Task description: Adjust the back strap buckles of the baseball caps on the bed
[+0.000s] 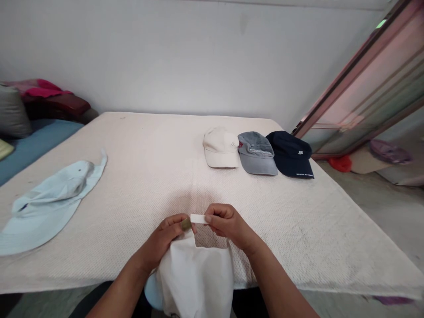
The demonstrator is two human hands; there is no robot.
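A white cap (195, 276) hangs over the near edge of the table, its back opening towards me. My left hand (167, 238) pinches the cap's back strap at its small brass buckle (186, 224). My right hand (225, 223) pinches the free end of the white strap (198, 218) just right of the buckle. Both hands are closed on the strap, a few centimetres apart.
A cream cap (220, 148), a grey cap (256, 153) and a navy cap (291, 154) lie in a row at the far right of the cloth-covered table (149, 176). A pale blue flap hat (49, 201) lies at the left. Cushions sit far left, a sliding door right.
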